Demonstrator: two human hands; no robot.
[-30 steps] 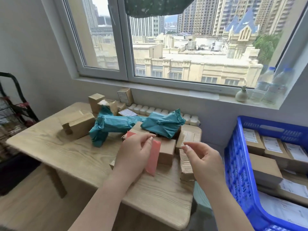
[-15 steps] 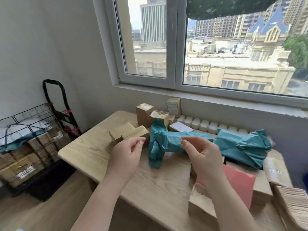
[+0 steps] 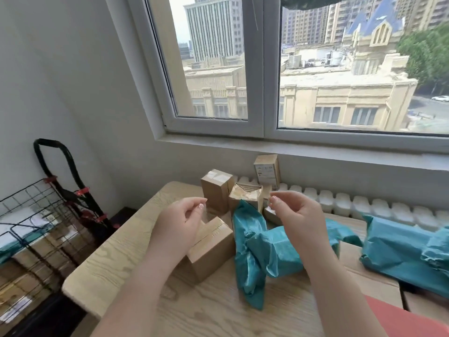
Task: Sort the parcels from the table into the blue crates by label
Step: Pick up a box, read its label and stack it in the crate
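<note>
Pale grey walls and a wide white-framed window (image 3: 262,69) filling the upper view, city blocks beyond the glass. Below the window, a light wooden table (image 3: 116,261) taking up the lower middle. Left of the table, on the floor, a black wire trolley (image 3: 41,229) loaded with cardboard boxes, its handle with red clips against the wall. Along the table's far edge, under the sill, a row of small white blocks (image 3: 352,203), too blurred to identify. On the table, right side, a large teal bag parcel (image 3: 403,254), cut off by the frame edge. At the table's middle, a crumpled teal parcel (image 3: 257,251) lying twisted, partly behind the right forearm. At the table's near right corner, a pink parcel (image 3: 413,322), only a corner in view. Left of the crumpled teal parcel, a brown box (image 3: 211,251), its near side hidden by the left wrist. Toward the table's back, an upright brown box (image 3: 216,190), a torn-topped box (image 3: 245,195) and a labelled box (image 3: 267,171) leaning at the wall, label unreadable. Above the table's middle, left hand (image 3: 179,222) and right hand (image 3: 298,217) raised, each with fingers loosely curled, thumb and forefinger near together, holding nothing visible. Blue crates out of view.
</note>
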